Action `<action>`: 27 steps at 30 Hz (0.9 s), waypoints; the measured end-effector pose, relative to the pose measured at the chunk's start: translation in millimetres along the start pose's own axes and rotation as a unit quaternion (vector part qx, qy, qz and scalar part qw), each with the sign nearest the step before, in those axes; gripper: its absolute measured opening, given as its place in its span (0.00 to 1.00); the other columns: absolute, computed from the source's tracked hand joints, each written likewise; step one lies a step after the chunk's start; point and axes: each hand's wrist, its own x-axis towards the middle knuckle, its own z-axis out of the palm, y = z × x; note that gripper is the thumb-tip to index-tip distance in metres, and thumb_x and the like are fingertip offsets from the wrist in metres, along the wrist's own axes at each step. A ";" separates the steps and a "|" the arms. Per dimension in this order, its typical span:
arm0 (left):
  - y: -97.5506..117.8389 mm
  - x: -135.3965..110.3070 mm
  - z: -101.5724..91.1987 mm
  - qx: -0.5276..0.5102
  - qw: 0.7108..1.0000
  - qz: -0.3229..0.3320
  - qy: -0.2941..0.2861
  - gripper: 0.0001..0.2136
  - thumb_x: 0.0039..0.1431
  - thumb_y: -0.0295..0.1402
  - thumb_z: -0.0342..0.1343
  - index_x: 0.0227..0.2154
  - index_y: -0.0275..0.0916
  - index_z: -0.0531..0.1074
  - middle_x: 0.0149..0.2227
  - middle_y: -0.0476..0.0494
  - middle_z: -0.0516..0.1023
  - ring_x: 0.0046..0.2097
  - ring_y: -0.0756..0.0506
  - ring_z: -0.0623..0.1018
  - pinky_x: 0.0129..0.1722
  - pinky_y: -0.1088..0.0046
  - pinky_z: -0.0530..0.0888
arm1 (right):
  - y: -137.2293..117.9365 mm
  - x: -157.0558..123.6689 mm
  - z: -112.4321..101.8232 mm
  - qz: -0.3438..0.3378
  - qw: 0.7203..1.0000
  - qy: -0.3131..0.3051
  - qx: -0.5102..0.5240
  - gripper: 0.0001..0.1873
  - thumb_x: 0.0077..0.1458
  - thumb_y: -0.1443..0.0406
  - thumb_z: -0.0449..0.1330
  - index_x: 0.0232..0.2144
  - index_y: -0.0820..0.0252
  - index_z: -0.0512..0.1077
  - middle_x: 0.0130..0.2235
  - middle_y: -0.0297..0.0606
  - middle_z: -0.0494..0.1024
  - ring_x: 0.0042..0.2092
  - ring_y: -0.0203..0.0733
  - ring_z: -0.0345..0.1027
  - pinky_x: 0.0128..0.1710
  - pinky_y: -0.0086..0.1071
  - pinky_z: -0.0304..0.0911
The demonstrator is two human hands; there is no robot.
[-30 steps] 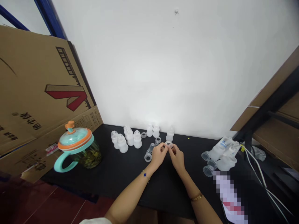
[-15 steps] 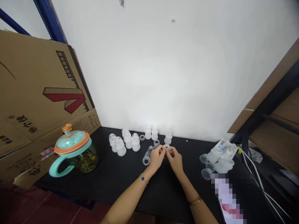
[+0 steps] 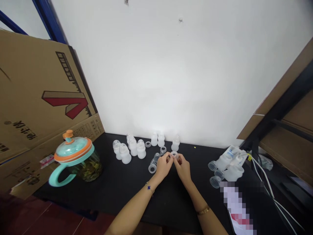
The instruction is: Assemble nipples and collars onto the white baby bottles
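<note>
Both hands meet over the middle of the black table. My left hand and my right hand pinch a small translucent white ring-shaped cap between their fingertips. Just left of my left hand lies a clear bottle on its side. Behind the hands stand several small frosted white bottles, some in a cluster at the left and some along the wall. A loose white ring lies among them.
A teal and orange lidded glass jug stands at the table's left, in front of a leaning cardboard box. At the right lie more clear bottles, white cables and a dark shelf frame.
The hands stay together on the small cap, fingers shifting slightly. The camera has tilted a little, moving everything slightly left and down in view.
</note>
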 end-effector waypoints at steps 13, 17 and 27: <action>-1.4 2.5 0.8 -0.027 0.999 -0.037 0.004 0.12 0.61 0.40 0.51 0.27 0.40 0.70 0.16 0.55 0.65 0.20 0.51 0.65 0.25 0.75 0.58 | 2.5 0.1 2.1 -0.004 1.000 0.001 -0.030 0.22 0.60 0.47 0.53 0.39 0.58 0.73 0.24 0.33 0.74 0.25 0.39 0.66 0.27 0.29 0.56; -2.3 3.3 0.7 -0.034 0.999 -0.034 0.011 0.11 0.60 0.40 0.52 0.26 0.40 0.70 0.17 0.55 0.64 0.21 0.51 0.65 0.25 0.75 0.58 | 3.0 -0.3 2.1 -0.008 0.999 0.004 -0.036 0.22 0.60 0.47 0.53 0.39 0.59 0.74 0.24 0.33 0.74 0.25 0.39 0.66 0.26 0.29 0.55; -2.0 3.2 0.0 -0.043 0.998 -0.029 0.018 0.11 0.59 0.38 0.53 0.25 0.39 0.70 0.17 0.56 0.63 0.21 0.52 0.64 0.25 0.75 0.58 | -0.1 -0.3 1.1 -0.009 0.999 0.001 -0.041 0.23 0.60 0.47 0.53 0.39 0.59 0.74 0.24 0.33 0.74 0.24 0.39 0.66 0.26 0.28 0.55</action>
